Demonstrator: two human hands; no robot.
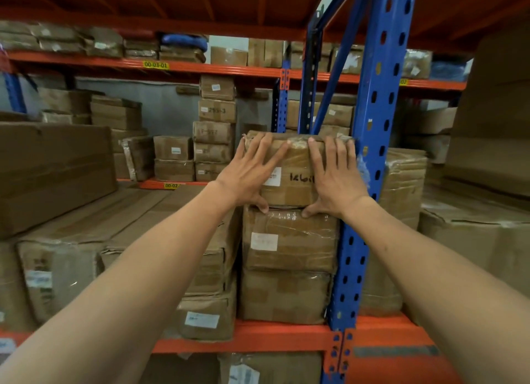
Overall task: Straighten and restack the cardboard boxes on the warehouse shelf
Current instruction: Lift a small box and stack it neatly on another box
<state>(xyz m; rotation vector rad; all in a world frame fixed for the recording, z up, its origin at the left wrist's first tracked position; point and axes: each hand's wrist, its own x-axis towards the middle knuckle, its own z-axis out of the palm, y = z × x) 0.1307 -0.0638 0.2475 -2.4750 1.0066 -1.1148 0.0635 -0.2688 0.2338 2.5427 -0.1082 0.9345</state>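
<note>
A stack of three taped cardboard boxes stands on the orange shelf beam, hard against the blue upright. The top box has a white label and black handwriting on its front. My left hand lies flat on its left front, fingers spread up to the top edge, thumb at the bottom edge. My right hand presses its right front the same way. Under it sit the middle box, wrapped in clear tape with a white label, and the bottom box.
The blue perforated upright stands just right of the stack. Long flat cartons lie to the left, a large carton on top of them. Another wrapped box sits right of the upright. More boxes fill the far racks.
</note>
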